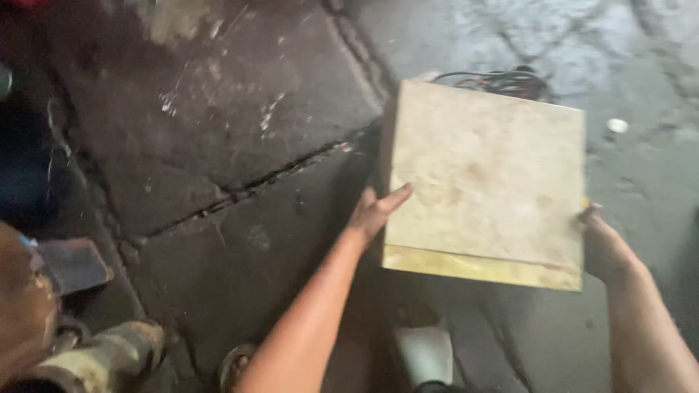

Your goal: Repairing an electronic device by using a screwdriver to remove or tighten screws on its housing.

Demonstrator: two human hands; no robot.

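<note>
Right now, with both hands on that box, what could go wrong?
The box is gripped only by flat palms, left hand and right hand pressing its sides, so it may slip. Cables lie just behind it and could snag or get pinched if it is set down there. The cracked floor is uneven, and a foot sits right under the box's near edge.
</note>
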